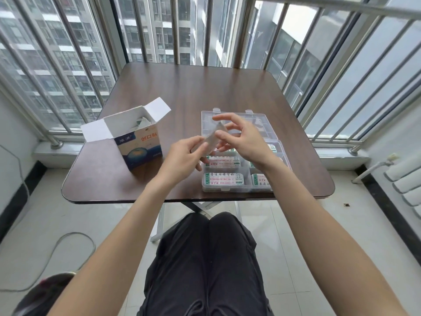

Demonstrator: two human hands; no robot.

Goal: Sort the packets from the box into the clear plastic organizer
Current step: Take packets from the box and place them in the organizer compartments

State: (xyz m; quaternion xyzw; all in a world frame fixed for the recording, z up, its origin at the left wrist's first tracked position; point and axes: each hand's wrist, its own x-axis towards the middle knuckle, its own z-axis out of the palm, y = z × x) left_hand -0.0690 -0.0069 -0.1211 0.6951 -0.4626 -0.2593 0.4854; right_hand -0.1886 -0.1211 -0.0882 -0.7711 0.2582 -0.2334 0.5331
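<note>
Both hands pinch one blurred packet (213, 137) over organizer (262, 124) at table's 4 o'clock, L hand (184, 156) low end, R hand (241, 139) top; risk: light fingertip pinch slips, packet drops into wrong compartment; box (136, 142) at 8 o'clock.

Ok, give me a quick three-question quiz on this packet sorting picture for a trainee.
1. True or false: the box on the table is closed.
2. What do both hands, left hand and right hand, hold above the organizer?
3. The box stands on which side of the organizer: A left, B right, C behind?

Key: 1 false, its flaps are open. 2 one packet, held between them. 3 A.
</note>
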